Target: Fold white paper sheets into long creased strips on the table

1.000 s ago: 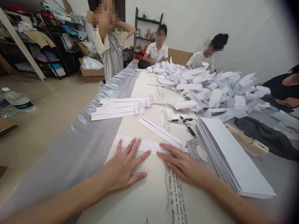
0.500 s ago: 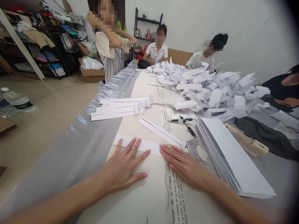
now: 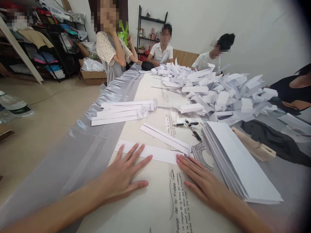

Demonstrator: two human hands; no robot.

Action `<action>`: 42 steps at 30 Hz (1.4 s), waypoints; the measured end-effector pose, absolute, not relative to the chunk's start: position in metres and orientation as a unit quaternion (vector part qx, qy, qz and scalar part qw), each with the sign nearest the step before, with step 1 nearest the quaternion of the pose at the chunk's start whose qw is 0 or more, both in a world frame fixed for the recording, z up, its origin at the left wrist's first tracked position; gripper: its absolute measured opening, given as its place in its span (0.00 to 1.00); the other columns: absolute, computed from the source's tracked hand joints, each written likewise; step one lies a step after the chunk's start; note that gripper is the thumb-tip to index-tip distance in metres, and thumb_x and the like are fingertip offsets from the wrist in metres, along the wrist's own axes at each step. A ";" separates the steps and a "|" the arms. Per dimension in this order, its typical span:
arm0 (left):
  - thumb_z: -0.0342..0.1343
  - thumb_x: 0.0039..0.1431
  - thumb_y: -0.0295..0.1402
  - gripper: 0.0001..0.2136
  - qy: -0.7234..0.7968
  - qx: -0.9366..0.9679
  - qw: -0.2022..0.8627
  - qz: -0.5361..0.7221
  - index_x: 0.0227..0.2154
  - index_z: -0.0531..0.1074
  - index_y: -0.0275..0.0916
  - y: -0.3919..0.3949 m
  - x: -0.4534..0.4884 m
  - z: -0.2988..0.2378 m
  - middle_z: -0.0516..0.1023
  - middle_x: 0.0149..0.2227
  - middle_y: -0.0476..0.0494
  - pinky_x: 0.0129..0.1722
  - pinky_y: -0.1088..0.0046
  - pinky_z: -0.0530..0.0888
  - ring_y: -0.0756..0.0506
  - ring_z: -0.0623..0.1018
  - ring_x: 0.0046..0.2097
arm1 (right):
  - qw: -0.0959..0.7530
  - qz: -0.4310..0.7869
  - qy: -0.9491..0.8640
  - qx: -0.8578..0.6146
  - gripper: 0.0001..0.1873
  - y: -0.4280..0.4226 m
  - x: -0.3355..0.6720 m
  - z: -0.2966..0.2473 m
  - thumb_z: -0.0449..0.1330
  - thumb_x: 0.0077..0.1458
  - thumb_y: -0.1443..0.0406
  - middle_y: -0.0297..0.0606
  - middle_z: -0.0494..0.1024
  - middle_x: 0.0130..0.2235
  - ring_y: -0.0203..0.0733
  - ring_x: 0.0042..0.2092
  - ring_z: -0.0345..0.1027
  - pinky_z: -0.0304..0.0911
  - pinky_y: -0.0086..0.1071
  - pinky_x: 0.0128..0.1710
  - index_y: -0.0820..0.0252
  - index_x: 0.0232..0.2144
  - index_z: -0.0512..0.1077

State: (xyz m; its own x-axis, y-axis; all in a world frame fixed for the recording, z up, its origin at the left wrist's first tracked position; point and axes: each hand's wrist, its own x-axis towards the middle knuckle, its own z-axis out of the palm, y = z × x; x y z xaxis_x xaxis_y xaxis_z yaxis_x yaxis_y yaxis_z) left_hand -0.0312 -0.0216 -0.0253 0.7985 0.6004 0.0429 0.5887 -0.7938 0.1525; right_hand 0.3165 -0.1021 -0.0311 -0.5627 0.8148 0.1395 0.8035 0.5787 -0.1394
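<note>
A folded white paper strip (image 3: pixel 162 155) lies flat on the printed table cover (image 3: pixel 136 200) in front of me. My left hand (image 3: pixel 128 171) rests on its left part, fingers spread and stretched out. At the strip's right end, my right hand (image 3: pixel 199 176) lies with its fingers straight and close together, fingertips touching the paper. Just beyond sits another folded strip (image 3: pixel 165 139), slanting down to the right. Farther left, several folded strips (image 3: pixel 116 119) are piled with their ends turned up.
A stack of white paper sheets (image 3: pixel 238 158) stands to the right, beside a wooden block (image 3: pixel 254 144) and dark cloth (image 3: pixel 269 139). Pens (image 3: pixel 194 129) lie mid-table. A large heap of folded papers (image 3: pixel 213 87) covers the far right. Several people sit or stand around the table.
My right hand has slid to the right along the strip to its end. My left hand stays spread on the strip. The standing person's arms have come down somewhat.
</note>
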 end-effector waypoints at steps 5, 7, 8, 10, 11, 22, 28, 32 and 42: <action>0.41 0.71 0.58 0.34 0.297 0.952 0.067 0.045 0.74 0.42 0.54 -0.017 -0.044 -0.023 0.45 0.75 0.42 0.70 0.43 0.49 0.30 0.52 0.74 | 0.075 0.085 -0.870 -0.479 0.38 -0.103 0.319 -0.031 0.53 0.72 0.60 0.34 0.50 0.74 0.48 0.73 0.46 0.48 0.50 0.73 0.47 0.75 0.37; 0.40 0.72 0.58 0.34 0.293 0.953 0.065 0.041 0.74 0.40 0.53 -0.016 -0.049 -0.024 0.44 0.76 0.42 0.70 0.45 0.49 0.31 0.51 0.74 | 0.077 0.087 -0.869 -0.481 0.38 -0.102 0.319 -0.030 0.53 0.72 0.59 0.34 0.50 0.74 0.48 0.73 0.46 0.48 0.51 0.73 0.46 0.75 0.38; 0.40 0.72 0.58 0.35 0.294 0.953 0.065 0.038 0.74 0.39 0.53 -0.016 -0.050 -0.024 0.43 0.76 0.42 0.70 0.46 0.49 0.32 0.51 0.74 | 0.079 0.086 -0.869 -0.481 0.38 -0.102 0.318 -0.030 0.53 0.72 0.59 0.34 0.50 0.74 0.48 0.73 0.46 0.48 0.51 0.73 0.46 0.75 0.38; 0.41 0.72 0.57 0.35 0.296 0.952 0.064 0.035 0.74 0.38 0.52 -0.015 -0.052 -0.024 0.43 0.76 0.42 0.71 0.48 0.49 0.32 0.50 0.75 | 0.086 0.086 -0.868 -0.482 0.38 -0.103 0.317 -0.030 0.53 0.72 0.59 0.34 0.51 0.74 0.48 0.73 0.48 0.50 0.51 0.72 0.46 0.75 0.38; 0.41 0.72 0.57 0.35 0.296 0.952 0.065 0.034 0.74 0.38 0.52 -0.015 -0.053 -0.024 0.43 0.75 0.42 0.71 0.48 0.49 0.32 0.50 0.75 | 0.089 0.086 -0.867 -0.482 0.38 -0.103 0.317 -0.030 0.53 0.72 0.59 0.34 0.52 0.74 0.49 0.73 0.48 0.51 0.51 0.72 0.45 0.75 0.38; 0.42 0.75 0.51 0.24 0.284 0.955 0.048 0.068 0.53 0.77 0.41 -0.003 -0.019 0.001 0.77 0.58 0.38 0.67 0.49 0.60 0.35 0.69 0.65 | 0.153 0.105 -0.842 -0.506 0.25 -0.092 0.322 -0.036 0.50 0.73 0.62 0.35 0.66 0.69 0.50 0.68 0.62 0.62 0.54 0.67 0.43 0.69 0.61; 0.53 0.72 0.35 0.10 0.193 0.966 0.102 0.136 0.38 0.76 0.36 0.020 0.050 -0.014 0.75 0.45 0.38 0.46 0.62 0.75 0.41 0.76 0.44 | 0.220 0.091 -0.835 -0.497 0.22 -0.089 0.319 -0.039 0.52 0.71 0.64 0.38 0.73 0.64 0.52 0.63 0.68 0.70 0.52 0.60 0.43 0.63 0.70; 0.55 0.70 0.34 0.07 0.233 0.933 0.202 0.185 0.47 0.75 0.41 0.021 0.052 -0.024 0.72 0.50 0.41 0.54 0.62 0.71 0.41 0.73 0.51 | 0.259 0.111 -0.797 -0.534 0.15 -0.083 0.315 -0.037 0.55 0.69 0.61 0.41 0.77 0.58 0.52 0.57 0.73 0.73 0.49 0.55 0.47 0.53 0.77; 0.61 0.59 0.38 0.10 0.360 0.842 0.375 0.144 0.28 0.68 0.39 0.031 0.034 -0.004 0.70 0.33 0.48 0.37 0.68 0.67 0.43 0.71 0.37 | 0.283 0.260 -0.665 -0.640 0.20 -0.038 0.277 -0.016 0.63 0.59 0.53 0.42 0.79 0.42 0.46 0.35 0.71 0.72 0.43 0.36 0.55 0.50 0.75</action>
State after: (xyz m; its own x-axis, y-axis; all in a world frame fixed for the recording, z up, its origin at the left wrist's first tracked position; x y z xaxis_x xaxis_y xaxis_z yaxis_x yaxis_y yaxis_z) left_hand 0.0342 0.0307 -0.0042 0.6995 0.7141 -0.0265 0.4977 -0.4602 0.7352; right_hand 0.2768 -0.0376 -0.0159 -0.0201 0.9988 0.0440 0.7044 0.0454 -0.7084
